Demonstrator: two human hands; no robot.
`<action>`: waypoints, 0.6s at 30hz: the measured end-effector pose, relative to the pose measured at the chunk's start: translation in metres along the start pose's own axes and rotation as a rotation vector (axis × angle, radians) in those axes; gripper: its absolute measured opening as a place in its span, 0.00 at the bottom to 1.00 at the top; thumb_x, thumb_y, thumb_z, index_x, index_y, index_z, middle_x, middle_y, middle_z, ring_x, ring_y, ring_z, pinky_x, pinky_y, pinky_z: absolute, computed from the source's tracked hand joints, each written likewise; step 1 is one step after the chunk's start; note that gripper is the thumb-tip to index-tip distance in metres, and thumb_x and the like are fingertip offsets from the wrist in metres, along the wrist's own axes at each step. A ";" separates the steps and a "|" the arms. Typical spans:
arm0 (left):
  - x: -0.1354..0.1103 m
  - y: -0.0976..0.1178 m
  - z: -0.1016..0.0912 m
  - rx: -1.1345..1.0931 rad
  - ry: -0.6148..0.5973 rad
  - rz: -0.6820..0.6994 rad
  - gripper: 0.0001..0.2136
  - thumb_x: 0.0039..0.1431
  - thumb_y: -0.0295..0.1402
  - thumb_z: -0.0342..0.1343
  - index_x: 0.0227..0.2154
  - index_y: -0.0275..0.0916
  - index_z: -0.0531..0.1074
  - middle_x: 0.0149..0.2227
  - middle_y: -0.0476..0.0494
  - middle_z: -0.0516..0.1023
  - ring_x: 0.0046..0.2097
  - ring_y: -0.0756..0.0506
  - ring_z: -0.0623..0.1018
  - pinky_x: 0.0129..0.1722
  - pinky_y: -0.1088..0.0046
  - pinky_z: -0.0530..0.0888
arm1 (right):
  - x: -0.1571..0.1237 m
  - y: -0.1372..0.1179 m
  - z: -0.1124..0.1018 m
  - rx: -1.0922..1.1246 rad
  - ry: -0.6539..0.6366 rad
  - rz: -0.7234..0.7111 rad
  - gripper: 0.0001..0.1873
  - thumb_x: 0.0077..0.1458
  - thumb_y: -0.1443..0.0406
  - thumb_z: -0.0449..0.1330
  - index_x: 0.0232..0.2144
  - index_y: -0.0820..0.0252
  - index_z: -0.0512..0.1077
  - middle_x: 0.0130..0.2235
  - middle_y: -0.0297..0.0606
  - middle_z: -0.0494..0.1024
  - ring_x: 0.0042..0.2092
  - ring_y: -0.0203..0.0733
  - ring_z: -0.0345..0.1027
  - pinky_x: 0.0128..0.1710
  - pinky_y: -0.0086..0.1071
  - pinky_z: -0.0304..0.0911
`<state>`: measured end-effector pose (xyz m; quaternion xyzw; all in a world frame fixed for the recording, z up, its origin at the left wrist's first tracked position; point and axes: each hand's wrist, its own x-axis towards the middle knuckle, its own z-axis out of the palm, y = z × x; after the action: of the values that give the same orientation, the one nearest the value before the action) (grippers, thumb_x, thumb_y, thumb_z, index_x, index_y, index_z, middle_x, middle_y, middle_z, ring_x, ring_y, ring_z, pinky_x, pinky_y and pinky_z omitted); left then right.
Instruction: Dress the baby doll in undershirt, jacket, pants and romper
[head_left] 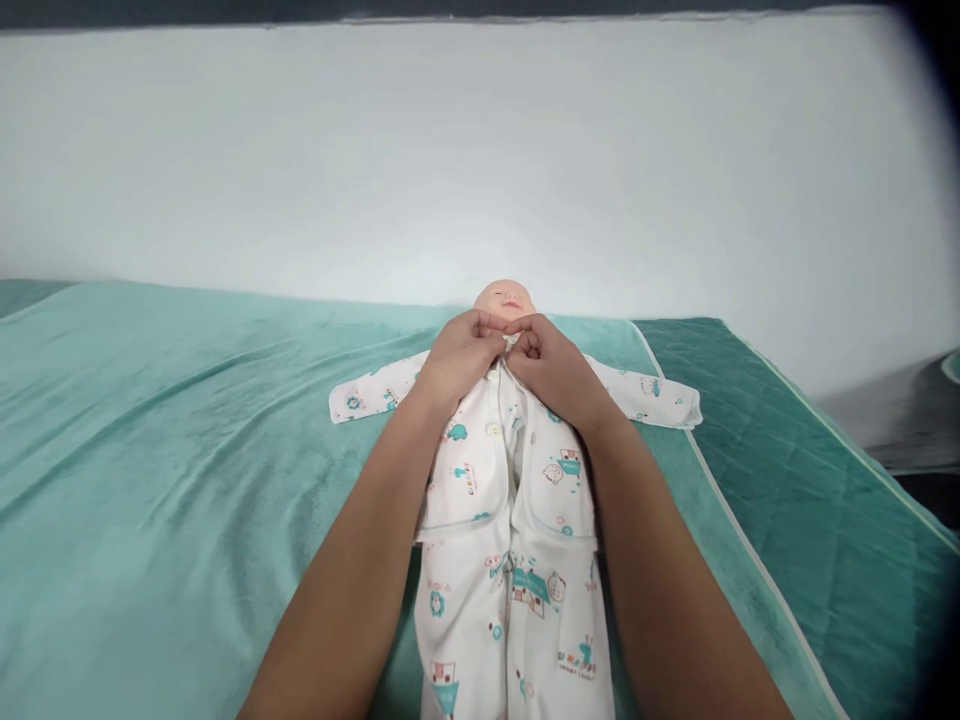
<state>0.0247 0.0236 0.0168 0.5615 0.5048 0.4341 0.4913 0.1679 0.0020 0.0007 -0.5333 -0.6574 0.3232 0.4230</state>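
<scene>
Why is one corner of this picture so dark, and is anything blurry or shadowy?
In the head view, a soft-edged dark patch covers the upper right corner, possibly something at the lens; the same view shows a grey shadow on the wall at far right; the blanket looks smeared at lower left, while prints on the outfit are fairly clear.

Both arms in from bottom edge, bare, converging near centre. Left forearm (341, 580) slants up-right, right forearm (667, 570) up-left. Left hand (466, 352) and right hand (551, 362) at about the same height, backs facing the camera. Index fingers angled inward, tips meeting or nearly so, can't tell which. Right hand's other fingers curled under. Left thumb mostly hidden.
</scene>
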 end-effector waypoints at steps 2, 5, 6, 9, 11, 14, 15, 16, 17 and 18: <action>0.001 -0.002 -0.001 0.075 0.020 0.065 0.11 0.48 0.26 0.58 0.37 0.38 0.76 0.36 0.44 0.77 0.33 0.49 0.74 0.32 0.72 0.67 | 0.001 0.002 0.000 0.023 0.012 0.002 0.14 0.50 0.65 0.55 0.42 0.53 0.69 0.26 0.26 0.67 0.29 0.36 0.61 0.30 0.32 0.55; 0.000 -0.003 -0.002 0.161 0.034 0.123 0.11 0.51 0.29 0.58 0.38 0.38 0.78 0.37 0.45 0.78 0.32 0.50 0.73 0.32 0.73 0.66 | 0.004 0.005 -0.001 0.062 0.057 -0.014 0.14 0.49 0.66 0.56 0.40 0.54 0.70 0.26 0.26 0.67 0.28 0.36 0.60 0.30 0.32 0.55; 0.000 -0.002 -0.003 0.194 0.040 0.133 0.11 0.52 0.30 0.58 0.39 0.39 0.78 0.36 0.45 0.78 0.31 0.50 0.72 0.32 0.73 0.66 | 0.005 0.006 -0.001 0.069 0.087 -0.013 0.13 0.48 0.66 0.56 0.40 0.54 0.70 0.26 0.26 0.67 0.28 0.36 0.60 0.30 0.32 0.55; 0.000 0.000 -0.004 0.321 0.046 0.155 0.09 0.54 0.30 0.57 0.37 0.39 0.80 0.34 0.46 0.79 0.32 0.49 0.73 0.34 0.73 0.67 | 0.006 0.005 -0.002 0.056 0.186 0.019 0.09 0.49 0.66 0.56 0.35 0.56 0.72 0.26 0.28 0.69 0.28 0.35 0.60 0.31 0.31 0.56; 0.000 0.000 -0.005 0.379 0.036 0.184 0.10 0.55 0.30 0.56 0.38 0.40 0.80 0.35 0.47 0.79 0.34 0.49 0.74 0.36 0.72 0.67 | 0.006 0.004 -0.003 0.031 0.216 0.043 0.07 0.50 0.65 0.56 0.32 0.57 0.73 0.27 0.29 0.71 0.28 0.35 0.60 0.30 0.31 0.55; 0.001 -0.001 -0.006 0.402 0.027 0.238 0.12 0.57 0.28 0.54 0.40 0.41 0.80 0.37 0.47 0.79 0.36 0.49 0.75 0.39 0.72 0.68 | 0.006 0.003 -0.002 -0.001 0.223 0.045 0.06 0.51 0.64 0.57 0.30 0.58 0.74 0.27 0.30 0.72 0.28 0.35 0.61 0.31 0.31 0.56; 0.001 -0.002 -0.005 0.405 0.023 0.255 0.13 0.57 0.28 0.53 0.40 0.41 0.80 0.37 0.47 0.79 0.37 0.49 0.75 0.40 0.72 0.68 | 0.006 0.003 -0.001 -0.009 0.230 0.040 0.06 0.52 0.64 0.57 0.30 0.58 0.74 0.27 0.31 0.72 0.28 0.35 0.61 0.31 0.31 0.56; 0.001 -0.003 -0.006 0.405 0.016 0.265 0.13 0.57 0.28 0.52 0.40 0.41 0.80 0.37 0.47 0.79 0.37 0.48 0.75 0.40 0.72 0.68 | 0.006 0.003 -0.001 -0.013 0.235 0.036 0.06 0.52 0.63 0.57 0.30 0.58 0.74 0.27 0.31 0.73 0.28 0.35 0.61 0.31 0.31 0.57; 0.001 -0.003 -0.006 0.398 0.009 0.266 0.13 0.58 0.28 0.52 0.40 0.41 0.80 0.37 0.47 0.79 0.37 0.49 0.75 0.40 0.72 0.68 | 0.005 0.002 0.000 -0.017 0.234 0.034 0.06 0.53 0.63 0.57 0.30 0.58 0.73 0.27 0.31 0.73 0.28 0.35 0.62 0.31 0.31 0.57; 0.000 -0.002 -0.006 0.384 -0.002 0.260 0.12 0.58 0.29 0.52 0.40 0.41 0.80 0.37 0.47 0.79 0.36 0.49 0.74 0.39 0.72 0.68 | 0.005 0.002 -0.001 -0.020 0.227 0.038 0.06 0.53 0.63 0.57 0.31 0.57 0.73 0.28 0.31 0.74 0.28 0.35 0.62 0.30 0.31 0.57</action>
<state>0.0181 0.0248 0.0152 0.7052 0.5013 0.3893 0.3160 0.1691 0.0073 0.0008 -0.5831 -0.5982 0.2619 0.4832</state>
